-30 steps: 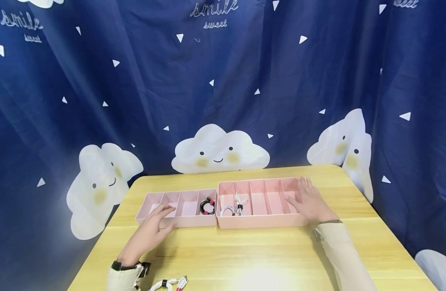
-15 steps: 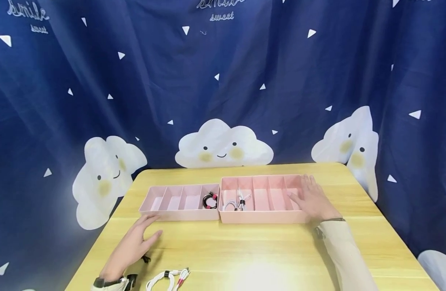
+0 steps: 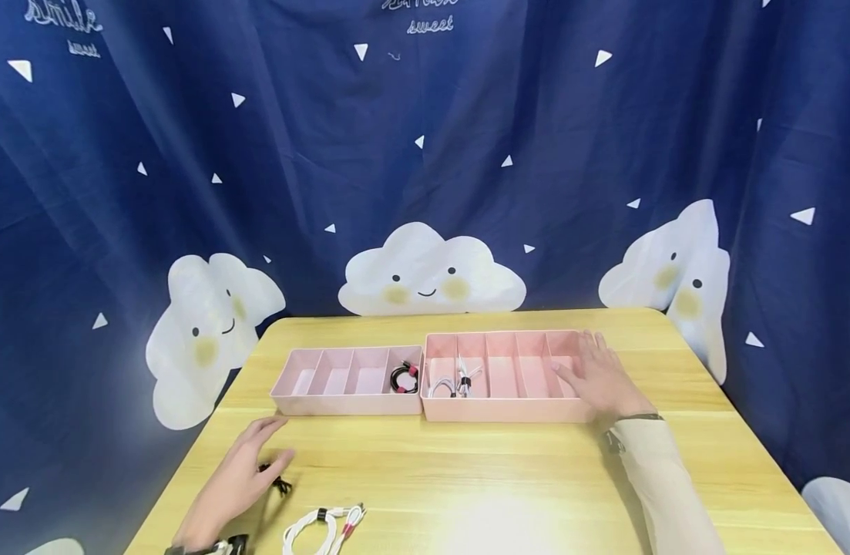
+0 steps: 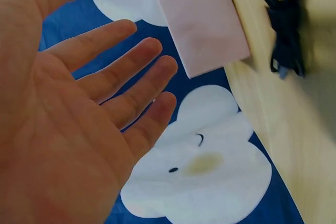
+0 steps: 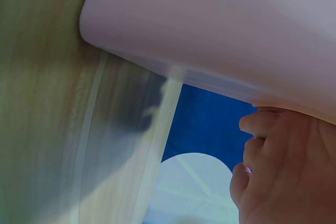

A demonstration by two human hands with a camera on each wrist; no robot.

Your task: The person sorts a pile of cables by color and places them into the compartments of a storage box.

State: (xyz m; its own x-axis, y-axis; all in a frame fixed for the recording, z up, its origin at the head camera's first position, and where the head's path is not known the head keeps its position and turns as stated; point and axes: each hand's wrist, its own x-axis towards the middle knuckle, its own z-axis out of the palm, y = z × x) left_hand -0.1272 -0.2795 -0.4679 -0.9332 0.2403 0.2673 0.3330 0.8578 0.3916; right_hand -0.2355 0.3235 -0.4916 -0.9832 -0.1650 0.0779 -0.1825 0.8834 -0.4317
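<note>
My left hand (image 3: 233, 478) hovers over the table's left side, palm facing sideways and fingers spread, with nothing in them. Partly hidden behind it lies a black cable (image 3: 283, 486); the left wrist view shows this cable as a tied bundle (image 4: 286, 35) on the wood. At the right end of the pink divided box (image 3: 508, 411), my right hand (image 3: 608, 381) rests against the wall, thumb over the rim and fingers along the outside. A white cable (image 3: 292, 533), bound with a black strap, lies near the front edge.
Left of the pink box, touching its end, stands a pale lilac divided box (image 3: 355, 405). Its rightmost compartment holds a coiled black cable (image 3: 394, 379) with red ties. White cables (image 3: 465, 381) sit in the pink box's two left compartments. A blue curtain (image 3: 425, 169) hangs behind the table.
My left hand has drawn back from over the lilac box toward the near left, beside the black cable. The right hand stays at the pink box. The head view has tilted down slightly.
</note>
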